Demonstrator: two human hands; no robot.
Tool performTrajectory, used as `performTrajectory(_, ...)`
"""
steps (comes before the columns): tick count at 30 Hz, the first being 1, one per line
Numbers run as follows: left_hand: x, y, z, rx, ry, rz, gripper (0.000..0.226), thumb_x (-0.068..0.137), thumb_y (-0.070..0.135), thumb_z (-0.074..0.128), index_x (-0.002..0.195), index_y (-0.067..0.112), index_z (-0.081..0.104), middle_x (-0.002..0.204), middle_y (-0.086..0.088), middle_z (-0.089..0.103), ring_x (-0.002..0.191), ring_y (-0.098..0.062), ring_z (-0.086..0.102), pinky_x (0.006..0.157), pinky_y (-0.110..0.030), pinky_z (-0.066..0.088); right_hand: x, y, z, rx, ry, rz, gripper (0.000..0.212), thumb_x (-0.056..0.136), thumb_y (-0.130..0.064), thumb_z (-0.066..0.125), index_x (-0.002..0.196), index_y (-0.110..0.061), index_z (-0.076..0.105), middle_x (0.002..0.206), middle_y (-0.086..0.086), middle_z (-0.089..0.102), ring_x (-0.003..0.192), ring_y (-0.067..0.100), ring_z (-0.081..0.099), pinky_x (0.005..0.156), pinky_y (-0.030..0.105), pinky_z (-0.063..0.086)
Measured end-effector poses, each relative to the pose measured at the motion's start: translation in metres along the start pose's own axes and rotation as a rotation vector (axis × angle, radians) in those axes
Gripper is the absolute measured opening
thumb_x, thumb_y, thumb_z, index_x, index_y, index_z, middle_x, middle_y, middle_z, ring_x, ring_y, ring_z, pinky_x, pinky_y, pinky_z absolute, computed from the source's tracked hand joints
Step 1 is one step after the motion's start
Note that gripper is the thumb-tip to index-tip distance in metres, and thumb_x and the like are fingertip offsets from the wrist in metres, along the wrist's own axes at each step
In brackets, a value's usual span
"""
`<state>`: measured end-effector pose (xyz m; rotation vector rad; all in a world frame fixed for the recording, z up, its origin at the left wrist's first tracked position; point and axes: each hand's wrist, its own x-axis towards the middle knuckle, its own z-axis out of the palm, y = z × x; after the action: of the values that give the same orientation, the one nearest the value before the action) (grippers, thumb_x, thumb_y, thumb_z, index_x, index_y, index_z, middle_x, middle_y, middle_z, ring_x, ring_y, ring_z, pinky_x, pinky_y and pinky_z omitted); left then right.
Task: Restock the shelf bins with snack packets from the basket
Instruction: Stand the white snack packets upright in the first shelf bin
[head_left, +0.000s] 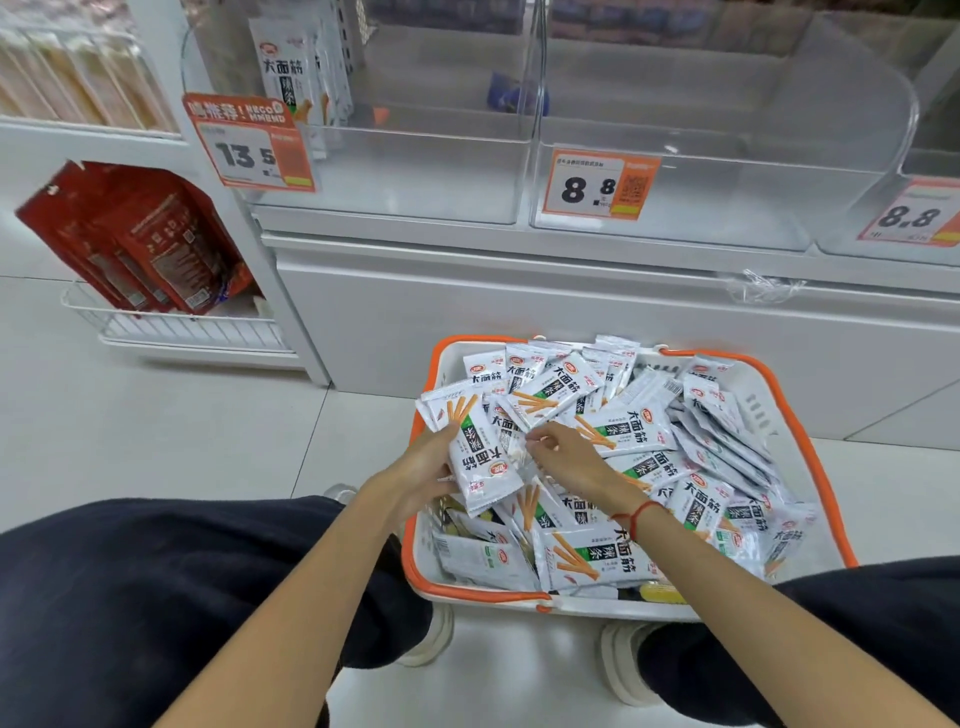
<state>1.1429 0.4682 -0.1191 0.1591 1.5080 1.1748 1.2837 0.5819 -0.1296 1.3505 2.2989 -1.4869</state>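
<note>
A white basket with an orange rim (810, 447) stands on the floor between my knees, heaped with several white snack packets (628, 426). My left hand (423, 467) grips a small stack of packets (480, 457) at the basket's left edge. My right hand (566, 454), with a red string at the wrist, pinches the edge of a packet beside that stack. Above, the left clear shelf bin (395, 171) holds a few upright packets (291, 67) at its back left. The middle clear bin (675, 208) looks empty.
Price tags reading 13.5 (249, 143) and 8.8 (600, 184) hang on the bin fronts; a third tag (914, 215) sits at the right. Red packages (140, 239) lean in a wire rack at the left. A white cabinet front (519, 301) rises behind the basket.
</note>
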Motion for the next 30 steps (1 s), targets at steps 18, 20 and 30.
performTrajectory(18,0.031,0.01,0.01,0.06,0.234,0.188,0.032,0.099,0.014,0.045,0.129,0.023,0.052,0.128,0.003,0.056,0.115,-0.018,0.053,0.1,-0.033,0.04,0.01,-0.026,-0.064,-0.165,-0.33,-0.072,0.045,0.091,-0.003,0.057,0.133,-0.017,0.05,0.116,0.006,0.062,0.095,0.02,0.063,0.075,0.023,0.054)
performTrajectory(20,0.028,0.014,0.011,0.169,0.262,0.257,0.041,0.099,0.015,0.044,0.14,0.019,0.044,0.135,0.004,0.048,0.117,-0.014,0.045,0.096,-0.026,0.033,0.012,-0.028,-0.076,-0.332,-0.528,-0.004,0.044,0.086,-0.008,0.067,0.126,-0.021,0.054,0.117,0.005,0.063,0.097,0.02,0.063,0.076,0.022,0.053)
performTrajectory(30,0.025,0.017,0.034,0.491,-0.141,0.044,0.066,0.096,0.064,0.015,0.152,0.03,0.019,0.156,0.003,0.023,0.145,-0.021,0.022,0.119,-0.042,0.016,0.03,-0.043,-0.05,-0.288,0.034,-0.359,0.047,0.063,-0.017,0.086,0.104,-0.018,0.062,0.102,0.003,0.059,0.098,0.022,0.055,0.08,0.03,0.043)
